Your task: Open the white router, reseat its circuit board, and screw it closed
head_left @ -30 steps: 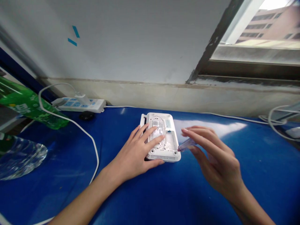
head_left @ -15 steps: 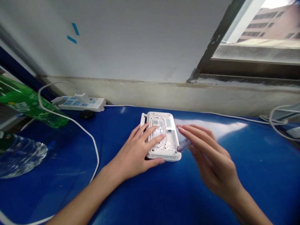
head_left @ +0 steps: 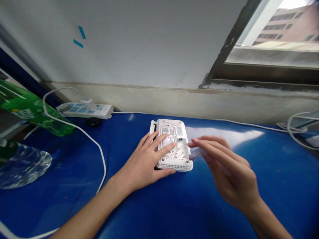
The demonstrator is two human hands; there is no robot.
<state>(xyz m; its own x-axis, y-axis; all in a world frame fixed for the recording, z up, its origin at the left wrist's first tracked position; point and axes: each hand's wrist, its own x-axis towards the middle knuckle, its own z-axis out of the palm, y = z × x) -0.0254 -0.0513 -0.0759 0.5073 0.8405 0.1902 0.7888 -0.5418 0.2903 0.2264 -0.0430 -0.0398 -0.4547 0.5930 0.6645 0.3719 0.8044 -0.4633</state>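
Note:
A white router [head_left: 175, 132] lies upside down on the blue table [head_left: 139, 205], its vented underside and label facing up. My left hand [head_left: 147, 162] rests flat on the router's left half, fingers spread, pressing it down. My right hand [head_left: 226, 169] hovers just to the right of the router, fingers curled around a small clear tool [head_left: 196, 154] whose tip points at the router's right edge. Only the tool's front end shows below my fingers.
A white power strip [head_left: 84, 111] with a plug sits at the back left, its white cable [head_left: 99, 156] looping forward over the table. A green bottle [head_left: 30, 113] and a clear plastic bottle [head_left: 22, 166] lie at the left. More white cables [head_left: 296, 127] lie at the far right under the window.
My right hand has shifted slightly, first toward the router and then a little lower with the clear tool. The left hand has stayed on the router.

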